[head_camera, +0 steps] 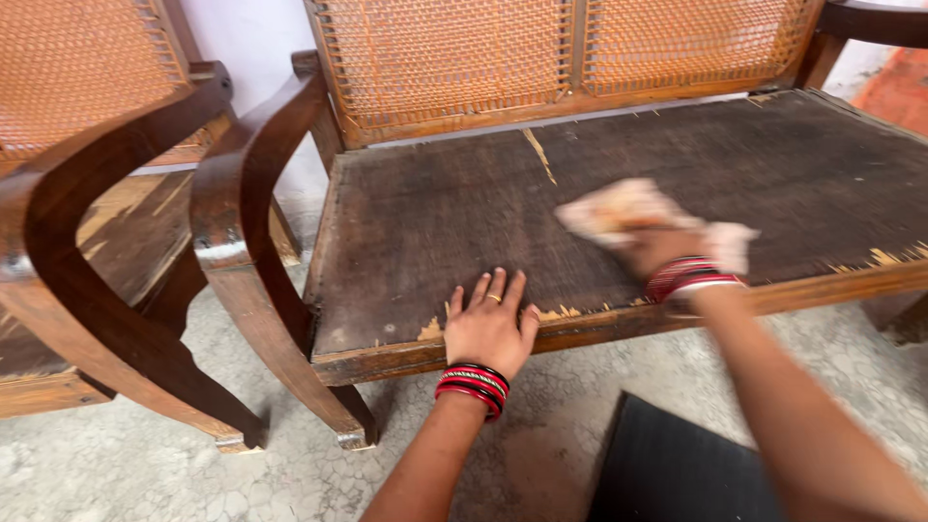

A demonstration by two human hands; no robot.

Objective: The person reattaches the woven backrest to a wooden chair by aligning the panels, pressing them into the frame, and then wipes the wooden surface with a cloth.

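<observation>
Dark curved wooden armrest (232, 222) at nine o'clock, cane-weave backrest (454, 58) at twelve, worn bare bench seat (435, 232) with chipped front edge. Left hand (490, 324) flat on that edge at six o'clock, fingers spread, red bangles at wrist; right hand (667, 253) at three o'clock, blurred, fingers clutching pale crumpled cloth (628, 211) pressed on seat. Right end of seat cut off; bare seat open between hands and beyond cloth.
</observation>
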